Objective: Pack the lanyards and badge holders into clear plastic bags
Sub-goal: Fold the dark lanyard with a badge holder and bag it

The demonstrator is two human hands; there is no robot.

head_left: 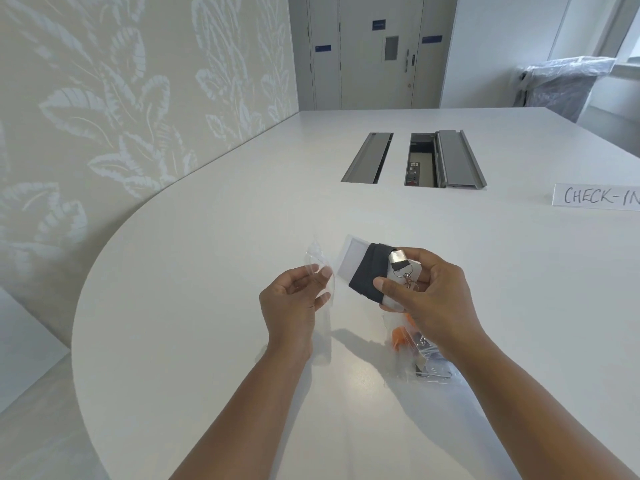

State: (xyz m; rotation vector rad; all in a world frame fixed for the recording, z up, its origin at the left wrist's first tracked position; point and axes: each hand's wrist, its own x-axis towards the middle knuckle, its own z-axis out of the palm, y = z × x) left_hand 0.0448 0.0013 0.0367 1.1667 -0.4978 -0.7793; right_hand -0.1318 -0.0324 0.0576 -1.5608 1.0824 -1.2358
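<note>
White tabletop (207, 271) fills the view, with a "CHECK-IN" sign (595, 196) far right. Above it the left hand (294, 306) pinches an empty clear plastic bag (320, 268), while the right hand (429, 292) grips a badge holder (353, 258) wrapped in a dark lanyard (369, 271). Packed bags (415, 355) lie on the table under the right wrist.

One camera worn on the person's head, looks forward and down across the white table (207, 271), close above the left hand (291, 306) and right hand (433, 296) over its near end, wide view reaches the far edge, leafy wall (121, 98) at left, grey doors (374, 64) straight ahead
</note>
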